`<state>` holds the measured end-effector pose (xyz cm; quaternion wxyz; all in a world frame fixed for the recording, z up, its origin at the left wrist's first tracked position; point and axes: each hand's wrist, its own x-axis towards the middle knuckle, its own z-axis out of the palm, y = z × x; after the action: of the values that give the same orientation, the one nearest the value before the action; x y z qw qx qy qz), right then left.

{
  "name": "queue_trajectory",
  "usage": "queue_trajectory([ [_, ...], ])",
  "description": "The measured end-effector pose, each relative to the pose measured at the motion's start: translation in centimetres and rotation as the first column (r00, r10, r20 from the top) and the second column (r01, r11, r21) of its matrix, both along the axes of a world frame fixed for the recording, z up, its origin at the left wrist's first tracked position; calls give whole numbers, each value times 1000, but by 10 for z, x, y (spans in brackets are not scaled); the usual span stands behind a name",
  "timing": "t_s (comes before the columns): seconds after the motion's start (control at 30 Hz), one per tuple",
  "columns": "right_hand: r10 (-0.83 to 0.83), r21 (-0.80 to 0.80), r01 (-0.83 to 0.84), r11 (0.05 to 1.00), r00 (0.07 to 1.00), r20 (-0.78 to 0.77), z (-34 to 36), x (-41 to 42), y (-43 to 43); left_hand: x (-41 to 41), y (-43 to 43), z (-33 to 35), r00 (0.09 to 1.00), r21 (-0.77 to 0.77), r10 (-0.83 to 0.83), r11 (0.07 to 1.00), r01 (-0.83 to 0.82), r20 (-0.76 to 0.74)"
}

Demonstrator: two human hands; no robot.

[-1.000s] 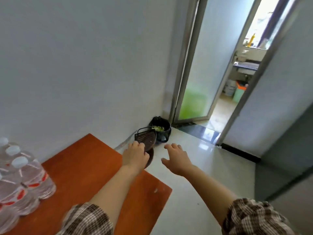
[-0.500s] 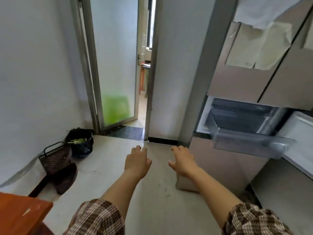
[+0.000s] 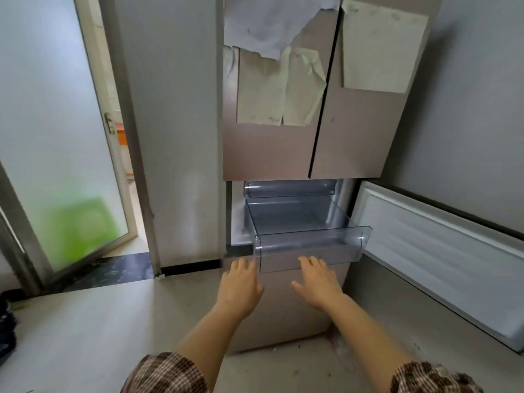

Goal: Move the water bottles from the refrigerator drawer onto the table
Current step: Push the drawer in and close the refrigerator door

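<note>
The refrigerator [image 3: 272,148] stands straight ahead with its clear plastic drawer [image 3: 309,245] pulled out at mid height. I see no bottles inside the drawer. My left hand [image 3: 241,287] hovers just below the drawer's front left corner, fingers apart, holding nothing. My right hand [image 3: 317,285] is stretched out below the drawer's front panel, fingers also spread and empty. Neither hand touches the drawer. No water bottles and no table are in view.
The compartment's white-lined door [image 3: 442,256] hangs open to the right, jutting into the room. A frosted glass door [image 3: 59,154] and an open doorway are on the left. A dark bag [image 3: 7,327] sits on the floor at the left edge.
My view has swung right, away from the orange table with its bottles, past the doorway, to face the refrigerator. Both empty hands now reach toward the drawer front.
</note>
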<state>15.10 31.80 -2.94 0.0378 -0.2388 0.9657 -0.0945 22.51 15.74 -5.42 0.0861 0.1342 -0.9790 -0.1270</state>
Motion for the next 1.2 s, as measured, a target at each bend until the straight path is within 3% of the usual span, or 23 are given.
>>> queue_trajectory([
  [0.47, -156, 45, 150, 988, 971, 180, -35, -192, 56, -211, 43, -42, 989, -20, -129, 991, 131, 76],
  [0.67, -121, -18, 125, 992, 982, 148, -58, -250, 73, -253, 61, -83, 986, -136, 9, 991, 14, 166],
  [0.77, -65, -26, 70, 997, 986, 154, -78, -270, 77, -262, 69, -105, 994, -147, 82, 987, -71, 69],
  [1.0, 6, -14, -5, 1000, 995, 95, -122, -290, 81, -277, 73, -127, 973, -154, 195, 972, -176, 120],
  [1.2, 54, -124, -45, 991, 996, 67, -137, -328, 64, -310, 60, -135, 982, -197, 189, 963, -185, 3],
])
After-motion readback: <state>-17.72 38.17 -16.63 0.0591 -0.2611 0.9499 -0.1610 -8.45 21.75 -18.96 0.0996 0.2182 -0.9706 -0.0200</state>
